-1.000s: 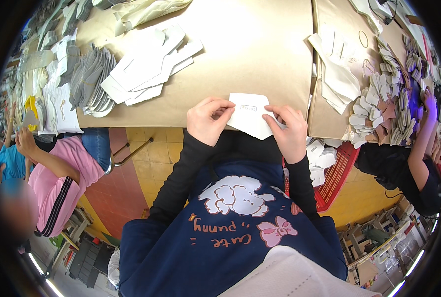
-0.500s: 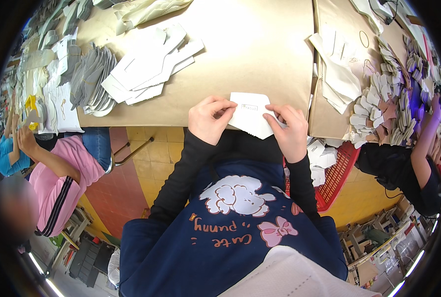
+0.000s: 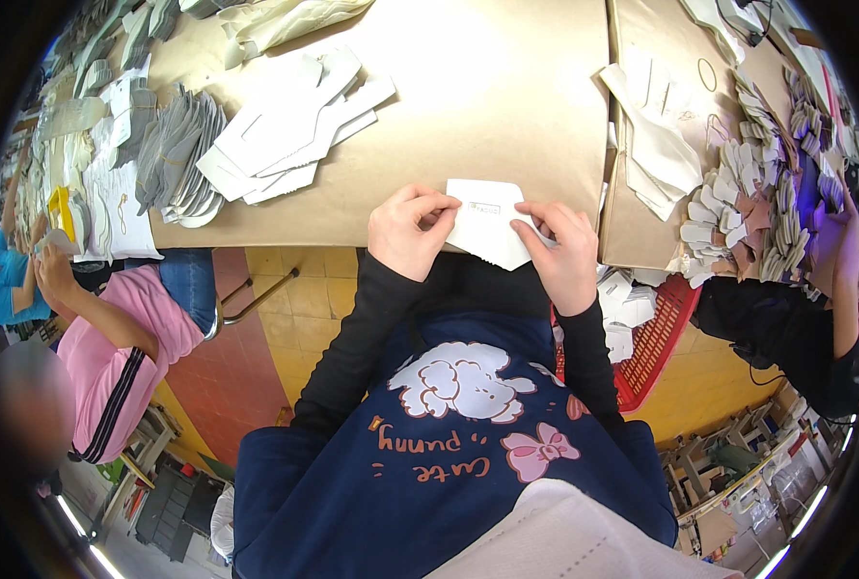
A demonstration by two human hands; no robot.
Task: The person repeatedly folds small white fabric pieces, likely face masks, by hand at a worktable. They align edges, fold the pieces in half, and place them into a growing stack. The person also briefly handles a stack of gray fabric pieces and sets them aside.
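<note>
A small white cut piece (image 3: 488,232) with a printed rectangular mark is held up at the near edge of the table, its lower edge jagged. My left hand (image 3: 411,232) pinches its left edge between thumb and fingers. On the opposite edge, my right hand (image 3: 559,249) grips it the same way. Whether it is one layer or a thin stack, I cannot tell. Beyond my left hand, a spread pile of white cut pieces (image 3: 280,135) lies on the brown-covered table (image 3: 487,106).
Grey cut pieces (image 3: 180,145) are bundled at the left. More white pieces (image 3: 659,159) lie across the table seam, near stacked small pieces (image 3: 728,212). A red basket (image 3: 663,338) stands below the right edge. Co-workers sit on both sides, one in a pink shirt (image 3: 125,318).
My hands and the white piece stay nearly still. At the left and right, the co-workers' arms have shifted.
</note>
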